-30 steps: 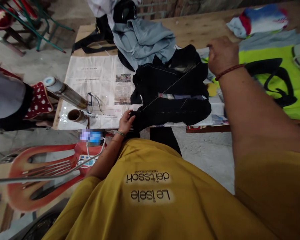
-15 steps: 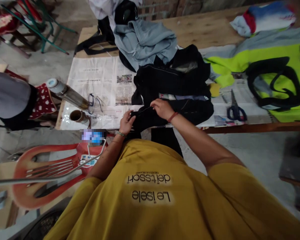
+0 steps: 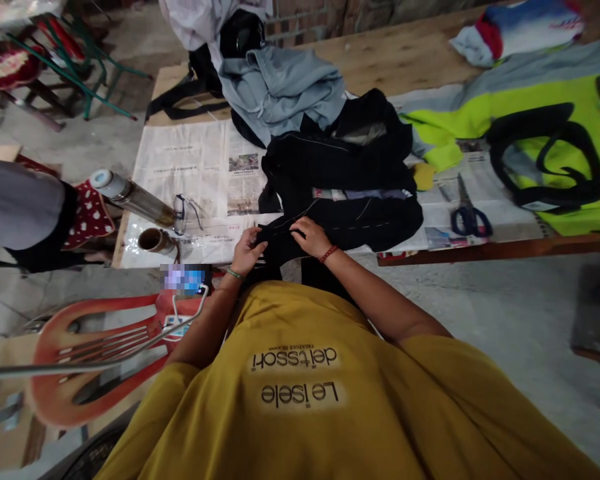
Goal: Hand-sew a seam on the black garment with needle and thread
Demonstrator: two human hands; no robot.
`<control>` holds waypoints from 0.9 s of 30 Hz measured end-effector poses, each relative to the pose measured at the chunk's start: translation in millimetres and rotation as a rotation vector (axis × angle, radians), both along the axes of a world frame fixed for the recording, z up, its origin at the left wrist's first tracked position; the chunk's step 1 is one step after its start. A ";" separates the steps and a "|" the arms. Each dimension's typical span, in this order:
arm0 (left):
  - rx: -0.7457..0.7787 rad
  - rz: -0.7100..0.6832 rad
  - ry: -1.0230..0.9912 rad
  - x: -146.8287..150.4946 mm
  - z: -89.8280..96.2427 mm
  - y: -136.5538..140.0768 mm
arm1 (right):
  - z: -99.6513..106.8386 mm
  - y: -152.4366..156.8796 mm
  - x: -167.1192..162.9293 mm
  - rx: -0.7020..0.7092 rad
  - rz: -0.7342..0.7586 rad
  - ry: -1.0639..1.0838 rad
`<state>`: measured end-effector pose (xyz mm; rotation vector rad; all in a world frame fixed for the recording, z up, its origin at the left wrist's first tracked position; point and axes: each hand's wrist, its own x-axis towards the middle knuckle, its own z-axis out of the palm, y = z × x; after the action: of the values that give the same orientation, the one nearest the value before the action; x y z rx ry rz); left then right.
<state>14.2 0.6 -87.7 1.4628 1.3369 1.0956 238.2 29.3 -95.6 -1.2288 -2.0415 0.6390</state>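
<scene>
A black garment point(image 3: 337, 163) lies spread on newspaper at the table's front edge, with lines of white stitches along its near part. My left hand point(image 3: 249, 252) grips the near left end of the garment, thumb towards me. Over the same strip, my right hand point(image 3: 311, 237) is closed in a pinch, fingertips close to the stitch line. Whatever is between those fingertips is too small to make out. To the right lie scissors point(image 3: 470, 221) with dark handles and a small yellow piece point(image 3: 423, 177) beside the garment.
On the left stand a clear bottle point(image 3: 135, 197), a brown cup point(image 3: 153, 241) and eyeglasses point(image 3: 186, 215). Grey clothing point(image 3: 285, 90) is heaped behind; a yellow-green garment point(image 3: 570, 93) with black straps lies right. A red chair point(image 3: 55, 380) and another person's grey sleeve point(image 3: 20, 200) are at left.
My right hand has come down and slightly left, closer to the cloth and my left hand. My left hand keeps its hold on the garment. The whole view has shifted a little.
</scene>
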 end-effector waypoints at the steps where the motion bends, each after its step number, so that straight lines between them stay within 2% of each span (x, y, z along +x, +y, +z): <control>1: -0.003 -0.002 0.007 -0.7 1.1 1.2 | 0.0 -0.5 0.0 -0.002 0.001 0.009; 9: 0.050 -0.046 0.292 -0.8 20.7 8.1 | 2.6 -1.3 0.7 -0.019 0.007 0.022; 13: 0.163 -0.154 0.335 0.9 34.7 13.5 | 1.5 -0.6 0.4 -0.019 0.008 0.008; 17: 0.163 -0.226 0.346 1.1 41.2 23.5 | 0.2 -0.2 0.6 -0.011 0.011 0.010; 22: 0.118 -0.146 0.348 -1.4 35.8 31.4 | 0.6 -0.8 1.4 -0.018 -0.001 0.019; 27: 0.074 -0.042 0.313 -1.5 26.8 23.1 | 1.8 -1.2 2.6 -0.021 -0.037 0.033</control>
<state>12.7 23.7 -60.9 1.7637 1.4833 0.9234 240.9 28.0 -93.8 -1.2572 -1.9848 0.6609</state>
